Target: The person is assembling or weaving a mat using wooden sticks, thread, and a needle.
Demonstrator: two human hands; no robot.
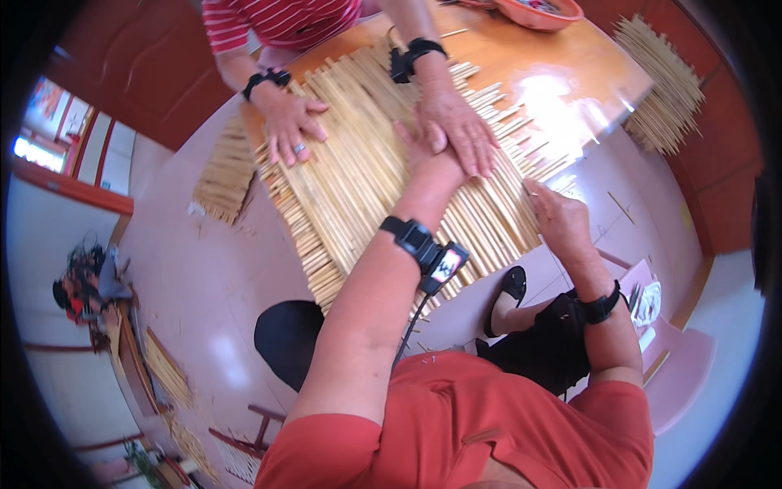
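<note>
Red shirt point(464, 416): nearest, filling the bottom of the view
Left forearm point(350, 350): reaches up across the stick mat, hiding part of it; a black wrist strap point(411, 243) carries a small lit device point(444, 265)
Stick mat point(350, 147): many pale, slender sticks side by side, on the tabletop point(497, 53) between the two people, uneven ends jutting out along its edges
Left hand point(428, 155): on the mat, partly under a co-worker's hand; whether its fingers are spread or pressed together, I cannot tell
Right hand point(564, 218): at the mat's right side, fingers bent beside the stick ends; whether they pinch one, I cannot tell
Co-worker's left hand point(460, 126): overlaps the left hand and stands in the way of seeing it
Co-worker's right hand point(287, 122): fingers spread on the mat's far left part, a ring on one
Floor: another stick mat point(224, 175) to the left, a loose stick point(621, 208) to the right
Cabinet side: a bundle of sticks point(664, 85) beside red-brown panels point(733, 171)
Seats: a black seat point(289, 342) below the mat; a pink chair point(684, 375) at right, a white bundle point(648, 303) near it
Orange bowl point(533, 18): at the tabletop's far edge, small mixed items inside, too blurred to name
</note>
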